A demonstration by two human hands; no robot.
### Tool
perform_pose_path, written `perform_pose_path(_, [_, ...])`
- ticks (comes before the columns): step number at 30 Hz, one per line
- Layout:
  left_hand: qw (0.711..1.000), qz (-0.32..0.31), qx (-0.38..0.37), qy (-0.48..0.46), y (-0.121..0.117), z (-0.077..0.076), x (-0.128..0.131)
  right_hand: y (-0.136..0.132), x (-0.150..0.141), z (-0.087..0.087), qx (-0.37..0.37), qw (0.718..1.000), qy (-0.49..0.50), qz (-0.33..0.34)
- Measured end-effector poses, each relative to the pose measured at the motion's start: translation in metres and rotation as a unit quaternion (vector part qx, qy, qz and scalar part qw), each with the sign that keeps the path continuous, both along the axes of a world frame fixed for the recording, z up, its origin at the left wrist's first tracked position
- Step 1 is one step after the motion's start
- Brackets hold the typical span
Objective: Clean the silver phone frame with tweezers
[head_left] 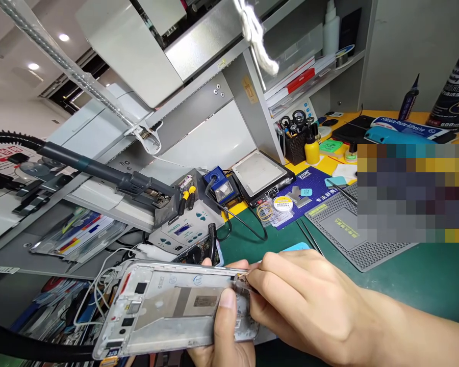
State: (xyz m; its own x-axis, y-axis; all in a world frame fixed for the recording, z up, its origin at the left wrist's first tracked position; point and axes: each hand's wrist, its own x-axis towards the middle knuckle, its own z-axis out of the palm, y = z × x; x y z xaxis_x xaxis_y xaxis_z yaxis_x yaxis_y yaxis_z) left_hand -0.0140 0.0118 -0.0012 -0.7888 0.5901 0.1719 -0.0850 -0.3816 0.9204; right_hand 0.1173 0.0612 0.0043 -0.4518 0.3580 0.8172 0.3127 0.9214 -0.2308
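A bare phone frame (153, 318), its grey metal inner side facing me, is tilted in front of me at the lower middle. My left hand (226, 331) grips it from below, thumb pressed on the inner face and fingertips showing past the far edge. My right hand (309, 295) is closed in a pinch at the frame's right end. Its fingertips meet a small part (244, 279) there, perhaps a thin flex strip, too covered to name. The frame's right corner is partly hidden behind that hand.
Behind the frame stand a rework station (183, 229), a blue soldering unit (220, 186) and a hot plate (262, 173). Tweezers (309, 237) and a grey mat (367, 250) lie on the green mat (436, 285). Cables hang at the left; a pixelated patch covers the right.
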Motion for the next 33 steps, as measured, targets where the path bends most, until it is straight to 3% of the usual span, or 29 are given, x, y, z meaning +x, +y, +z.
perform_pose_path(4, [0.999, 0.018, -0.033, -0.033, -0.001, 0.002, -0.001, -0.002, 0.0, 0.0, -0.007, 1.0, -0.004, -0.005])
perform_pose_path(12, [1.0, -0.004, -0.011, -0.008, -0.001, -0.004, -0.005, -0.001, 0.002, 0.002, -0.016, 1.0, -0.019, 0.011])
perform_pose_path(17, [1.0, -0.012, -0.003, 0.026, -0.001, 0.0, -0.001, 0.001, 0.0, 0.002, 0.009, 1.0, 0.0, -0.001])
perform_pose_path(24, [0.999, 0.027, -0.023, -0.024, 0.001, 0.002, 0.001, 0.003, -0.003, -0.003, 0.016, 1.0, 0.009, -0.022])
perform_pose_path(33, [0.999, 0.001, -0.025, -0.027, -0.009, -0.004, -0.008, -0.001, 0.001, -0.002, -0.008, 0.999, 0.04, 0.019])
